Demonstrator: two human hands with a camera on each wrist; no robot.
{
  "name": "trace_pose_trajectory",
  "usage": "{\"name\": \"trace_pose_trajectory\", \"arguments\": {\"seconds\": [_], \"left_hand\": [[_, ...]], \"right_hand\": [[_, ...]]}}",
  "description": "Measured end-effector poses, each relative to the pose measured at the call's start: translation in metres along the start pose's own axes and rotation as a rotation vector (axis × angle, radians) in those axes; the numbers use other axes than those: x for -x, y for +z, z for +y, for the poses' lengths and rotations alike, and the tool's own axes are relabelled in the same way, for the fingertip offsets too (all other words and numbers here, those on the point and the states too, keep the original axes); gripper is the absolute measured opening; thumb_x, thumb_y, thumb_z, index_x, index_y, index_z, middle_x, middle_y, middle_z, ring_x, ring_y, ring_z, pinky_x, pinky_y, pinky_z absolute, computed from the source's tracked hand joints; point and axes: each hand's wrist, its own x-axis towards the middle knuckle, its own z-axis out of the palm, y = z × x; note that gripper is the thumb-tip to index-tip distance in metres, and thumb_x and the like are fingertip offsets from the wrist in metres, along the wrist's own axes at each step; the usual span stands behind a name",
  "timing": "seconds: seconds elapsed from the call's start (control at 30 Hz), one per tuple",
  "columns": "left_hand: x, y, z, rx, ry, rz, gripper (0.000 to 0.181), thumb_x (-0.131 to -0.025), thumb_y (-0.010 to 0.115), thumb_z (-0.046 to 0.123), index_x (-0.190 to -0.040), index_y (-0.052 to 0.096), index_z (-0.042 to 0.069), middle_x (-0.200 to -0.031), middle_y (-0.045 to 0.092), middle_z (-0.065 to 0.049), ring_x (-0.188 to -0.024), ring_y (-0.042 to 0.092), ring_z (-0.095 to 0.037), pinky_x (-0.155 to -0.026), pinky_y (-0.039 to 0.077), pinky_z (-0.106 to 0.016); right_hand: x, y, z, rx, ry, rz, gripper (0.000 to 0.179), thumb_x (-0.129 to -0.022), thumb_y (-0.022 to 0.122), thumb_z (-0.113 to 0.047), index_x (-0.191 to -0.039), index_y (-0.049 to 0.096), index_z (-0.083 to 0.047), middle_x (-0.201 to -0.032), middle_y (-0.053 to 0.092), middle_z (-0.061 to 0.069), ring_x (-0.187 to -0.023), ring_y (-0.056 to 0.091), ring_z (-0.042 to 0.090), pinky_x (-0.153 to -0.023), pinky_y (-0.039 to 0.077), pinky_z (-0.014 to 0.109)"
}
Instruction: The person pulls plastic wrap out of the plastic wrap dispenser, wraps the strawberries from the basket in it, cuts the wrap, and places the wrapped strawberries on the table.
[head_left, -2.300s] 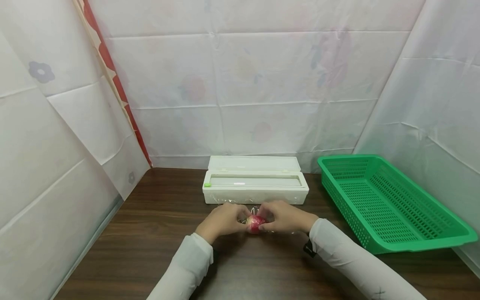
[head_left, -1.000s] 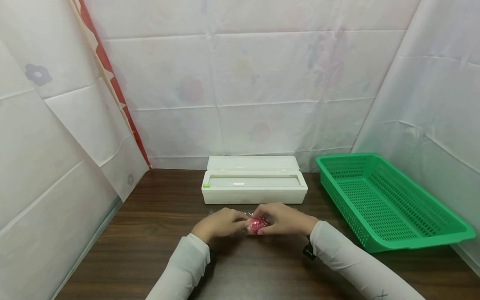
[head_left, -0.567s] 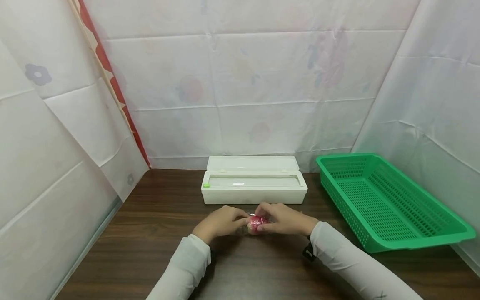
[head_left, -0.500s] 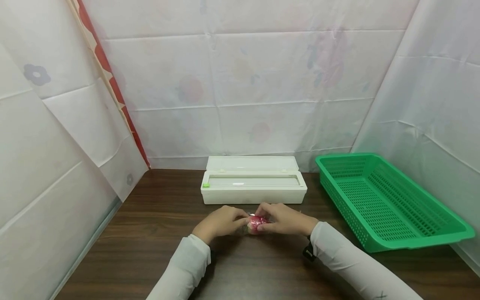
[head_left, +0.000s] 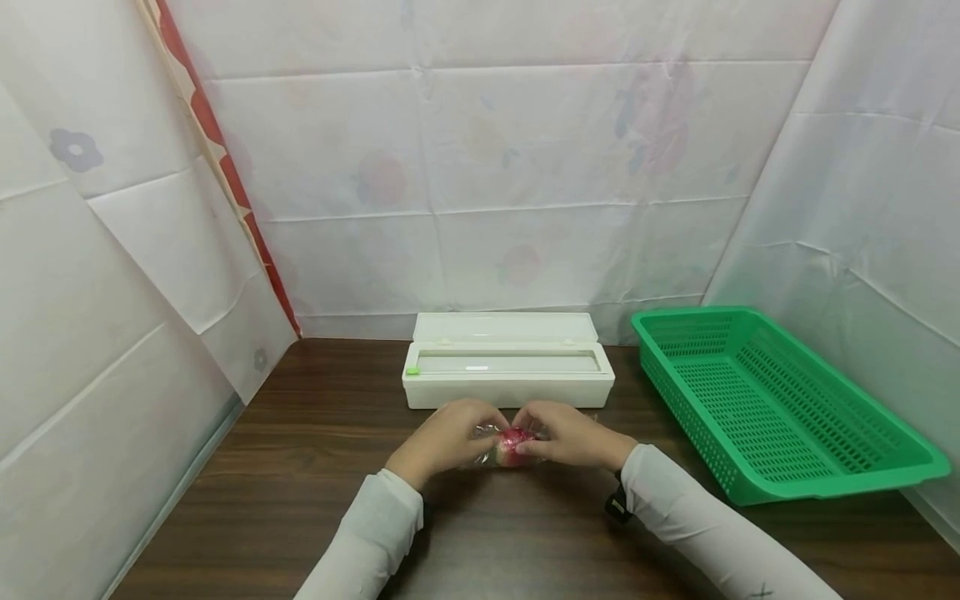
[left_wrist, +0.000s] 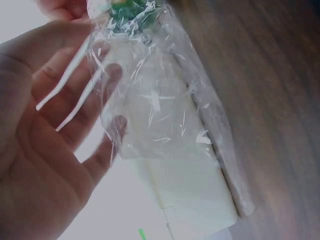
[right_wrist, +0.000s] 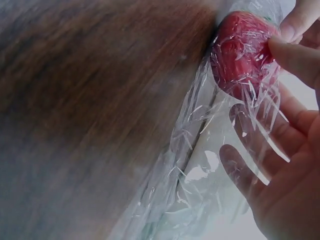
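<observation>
A roundish red fruit-like piece (head_left: 513, 447), paler on its left side, sits low over the table in clear plastic wrap (left_wrist: 160, 100). Its green end (left_wrist: 131, 17) shows in the left wrist view. My right hand (head_left: 573, 437) pinches the wrapped piece, thumb on its near side; the other fingers lie behind loose film in the right wrist view. My left hand (head_left: 450, 437) holds the wrap just left of the piece, fingers bent behind the film. Two thin white strands (left_wrist: 75, 75) cross that hand; string or film folds, I cannot tell.
A long white plastic-wrap dispenser (head_left: 510, 392) stands directly behind the hands, its lid raised, with a green slider (head_left: 412, 371) at its left. A green slotted basket (head_left: 678, 425) occupies the table's right side. Printed white sheets (head_left: 517, 167) enclose the dark wooden table (head_left: 300, 483).
The left hand has lifted slightly and bent its fingers farther over at the wrap. Wrap now bulges visibly left of the red piece, which shows more pale surface. The right hand's grip has shifted slightly.
</observation>
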Motion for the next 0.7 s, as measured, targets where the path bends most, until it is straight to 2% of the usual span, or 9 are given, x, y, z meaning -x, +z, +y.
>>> {"name": "trace_pose_trajectory", "arguments": {"seconds": [0.1, 0.17, 0.27, 0.47, 0.7], "left_hand": [[-0.0013, 0.0009, 0.0019, -0.032, 0.049, 0.011, 0.013, -0.088, 0.075, 0.015, -0.101, 0.077, 0.015, -0.098, 0.073, 0.007, -0.096, 0.065, -0.014, -0.089, 0.052, -0.035], [-0.0015, 0.0015, 0.0027, -0.059, 0.057, 0.005, 0.014, -0.088, 0.077, 0.019, -0.101, 0.077, 0.016, -0.098, 0.072, 0.008, -0.096, 0.064, -0.012, -0.088, 0.052, -0.035], [-0.0012, 0.0023, 0.0028, -0.086, 0.049, -0.008, 0.020, -0.085, 0.079, 0.022, -0.104, 0.076, 0.016, -0.101, 0.072, 0.009, -0.098, 0.064, -0.012, -0.090, 0.051, -0.035], [-0.0013, 0.0030, 0.0026, -0.104, 0.019, -0.034, 0.030, -0.082, 0.083, 0.026, -0.109, 0.075, 0.017, -0.106, 0.071, 0.009, -0.106, 0.063, -0.013, -0.094, 0.049, -0.038], [-0.0015, 0.0044, 0.0024, -0.120, 0.005, -0.031, 0.035, -0.080, 0.086, 0.029, -0.110, 0.074, 0.016, -0.105, 0.071, 0.007, -0.103, 0.063, -0.013, -0.091, 0.051, -0.037]], "right_hand": [[0.0011, 0.0009, 0.0016, -0.005, 0.000, 0.026, 0.018, -0.095, 0.073, -0.024, -0.108, 0.063, -0.017, -0.099, 0.067, -0.010, -0.090, 0.061, 0.005, -0.078, 0.054, 0.029], [0.0018, 0.0018, 0.0031, 0.000, 0.005, 0.041, 0.016, -0.095, 0.072, -0.024, -0.106, 0.064, -0.017, -0.099, 0.067, -0.010, -0.089, 0.061, 0.006, -0.077, 0.055, 0.030], [0.0020, 0.0032, 0.0056, 0.014, 0.011, 0.063, 0.014, -0.095, 0.072, -0.025, -0.105, 0.065, -0.018, -0.099, 0.069, -0.009, -0.090, 0.063, 0.007, -0.078, 0.055, 0.032], [0.0019, 0.0047, 0.0083, 0.008, 0.057, 0.071, 0.014, -0.096, 0.071, -0.029, -0.104, 0.068, -0.019, -0.098, 0.071, -0.009, -0.087, 0.063, 0.005, -0.074, 0.053, 0.028], [0.0011, 0.0045, 0.0071, -0.016, 0.051, 0.061, 0.012, -0.097, 0.070, -0.027, -0.104, 0.070, -0.017, -0.094, 0.070, -0.012, -0.081, 0.060, 0.004, -0.070, 0.052, 0.026]]}}
